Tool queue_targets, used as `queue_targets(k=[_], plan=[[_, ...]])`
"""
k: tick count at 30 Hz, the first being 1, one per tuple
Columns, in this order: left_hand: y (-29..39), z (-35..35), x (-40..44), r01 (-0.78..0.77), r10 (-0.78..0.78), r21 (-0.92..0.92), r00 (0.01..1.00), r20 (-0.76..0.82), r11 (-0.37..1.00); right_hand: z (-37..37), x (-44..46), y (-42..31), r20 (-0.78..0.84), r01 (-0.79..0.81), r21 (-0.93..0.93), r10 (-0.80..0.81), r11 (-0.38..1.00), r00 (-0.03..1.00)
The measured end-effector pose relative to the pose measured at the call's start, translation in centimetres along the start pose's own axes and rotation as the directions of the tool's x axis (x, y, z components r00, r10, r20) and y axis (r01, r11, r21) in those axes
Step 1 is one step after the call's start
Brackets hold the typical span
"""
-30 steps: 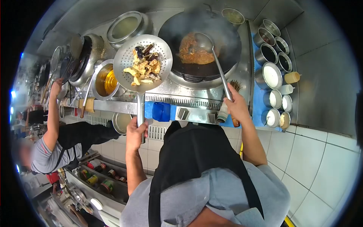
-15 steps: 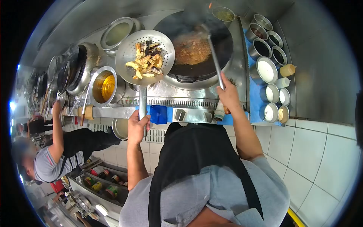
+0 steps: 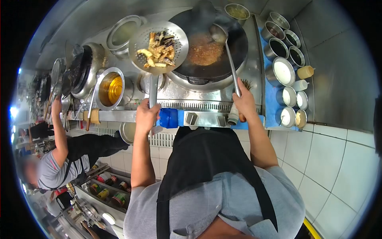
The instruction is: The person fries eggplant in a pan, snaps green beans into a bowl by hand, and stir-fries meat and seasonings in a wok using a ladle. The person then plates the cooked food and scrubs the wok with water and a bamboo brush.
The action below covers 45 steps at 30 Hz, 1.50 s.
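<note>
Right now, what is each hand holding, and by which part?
Left hand: the perforated strainer, by its handle. Right hand: the ladle, by its handle.

single head-worn wide view, forward and down past the black apron (image 3: 207, 167) to the nearby wok (image 3: 239, 46)

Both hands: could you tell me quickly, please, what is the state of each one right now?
Left hand: closed, holding the strainer by its handle.
Right hand: closed, holding the ladle by its handle.

Restaurant kitchen, apparently (large wok (image 3: 239, 38))
</note>
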<state>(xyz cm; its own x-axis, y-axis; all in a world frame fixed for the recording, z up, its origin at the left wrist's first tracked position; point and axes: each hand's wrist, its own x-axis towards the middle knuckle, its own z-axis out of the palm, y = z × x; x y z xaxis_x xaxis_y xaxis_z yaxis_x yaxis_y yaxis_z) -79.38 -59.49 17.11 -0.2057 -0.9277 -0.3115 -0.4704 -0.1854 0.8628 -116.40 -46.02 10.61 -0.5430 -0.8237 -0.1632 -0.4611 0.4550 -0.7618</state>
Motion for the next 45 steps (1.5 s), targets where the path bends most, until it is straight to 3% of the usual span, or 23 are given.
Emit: queue_targets(k=[2,3,6,10,12,14,15,17,20,21,22,23,24,25,29,32,34,36,38,40,41,44,45], plan=[[0.8,0.5,1.5,-0.018,0.019,0.118,1.000,-0.008,0.993,-0.1,-0.8,0.7,0.051,-0.033,0.063,0.030,0.998,0.998],[0.4,1.2,2.4,-0.071,0.074,0.089,0.997,-0.031,0.994,-0.3,-1.3,1.2,0.076,-0.051,0.091,0.045,0.995,0.996],[1.1,3.4,4.3,-0.123,0.135,0.150,0.988,-0.076,0.981,1.9,-2.6,4.8,-0.065,0.165,0.034,-0.163,0.986,0.985],[1.1,5.7,6.1,-0.233,0.362,0.487,0.912,-0.190,0.842,3.3,-3.9,4.0,-0.063,0.090,0.167,-0.080,0.982,0.995],[1.9,5.7,6.3,-0.211,0.369,0.524,0.903,-0.219,0.825,3.2,-3.5,3.6,-0.057,0.053,0.177,-0.043,0.983,0.997],[2.1,5.2,6.4,-0.247,0.432,0.541,0.868,-0.246,0.804,4.4,-1.7,4.5,-0.143,0.148,0.055,-0.139,0.988,0.980],[1.8,4.9,6.4,-0.260,0.446,0.523,0.854,-0.268,0.812,4.8,-0.4,4.8,-0.181,0.191,-0.011,-0.190,0.982,0.965],[0.9,3.6,5.9,-0.283,0.470,0.489,0.824,-0.315,0.825,5.3,1.1,1.8,-0.070,0.012,0.060,-0.008,0.998,0.998],[-1.4,0.9,4.3,-0.264,0.339,0.251,0.879,-0.336,0.931,6.2,3.2,-0.1,0.040,0.020,-0.037,-0.018,0.999,0.999],[-4.6,0.1,4.8,-0.422,0.495,0.262,0.783,-0.378,0.868,4.9,3.1,-1.0,0.084,0.085,-0.100,-0.076,0.991,0.994],[-5.7,-1.0,4.0,-0.322,0.363,0.173,0.865,-0.346,0.931,3.5,2.8,-2.1,0.133,0.152,-0.158,-0.132,0.976,0.982],[-6.6,-2.1,3.0,-0.210,0.226,0.084,0.925,-0.305,0.974,1.7,2.0,-3.7,0.217,0.077,-0.264,-0.019,0.961,0.976],[-7.7,-3.1,2.0,-0.088,0.084,-0.003,0.964,-0.254,0.996,1.4,1.2,-3.5,0.194,0.102,-0.304,-0.043,0.947,0.980],[-9.5,-3.4,1.4,-0.109,0.067,-0.221,0.980,-0.190,0.969,1.1,0.3,-3.1,0.177,0.128,-0.346,-0.069,0.929,0.982],[-15.1,-4.6,-0.5,0.067,-0.088,-0.480,0.996,-0.021,0.875,1.7,-2.3,-3.1,-0.051,0.267,-0.576,-0.361,0.772,0.931],[-18.3,-4.9,-0.6,0.169,-0.143,-0.531,0.986,0.091,0.831,3.4,-6.4,-7.4,-0.135,0.540,-0.296,-0.594,0.788,0.793],[-18.8,-5.2,-0.2,0.235,-0.176,-0.515,0.971,0.163,0.824,6.5,-11.0,-6.0,0.200,0.418,-0.016,-0.407,0.908,0.891],[-18.9,-5.4,0.2,0.293,-0.199,-0.545,0.954,0.226,0.785,9.1,-13.7,-4.5,0.623,0.216,0.174,-0.277,0.961,0.732],[-21.4,-5.0,1.6,0.314,-0.211,-0.539,0.946,0.247,0.782,14.3,-13.7,4.9,0.785,-0.279,0.241,-0.018,0.929,0.620],[-22.1,-4.6,1.9,0.338,-0.264,-0.509,0.940,0.215,0.792,16.1,-13.2,9.9,0.707,-0.593,0.242,0.279,0.768,0.650],[-23.6,-4.6,2.2,0.315,-0.265,-0.332,0.946,0.187,0.889,16.7,-12.6,12.3,0.660,-0.714,0.257,0.422,0.651,0.621],[-20.9,-6.3,-1.2,0.300,-0.301,0.054,0.953,0.017,0.953,18.6,-10.3,21.0,0.611,-0.799,0.222,0.559,0.559,0.561],[-22.7,-6.6,-2.5,0.351,-0.350,0.033,0.936,-0.037,0.936,19.0,-9.5,22.8,0.574,-0.805,0.291,0.579,0.516,0.579]])
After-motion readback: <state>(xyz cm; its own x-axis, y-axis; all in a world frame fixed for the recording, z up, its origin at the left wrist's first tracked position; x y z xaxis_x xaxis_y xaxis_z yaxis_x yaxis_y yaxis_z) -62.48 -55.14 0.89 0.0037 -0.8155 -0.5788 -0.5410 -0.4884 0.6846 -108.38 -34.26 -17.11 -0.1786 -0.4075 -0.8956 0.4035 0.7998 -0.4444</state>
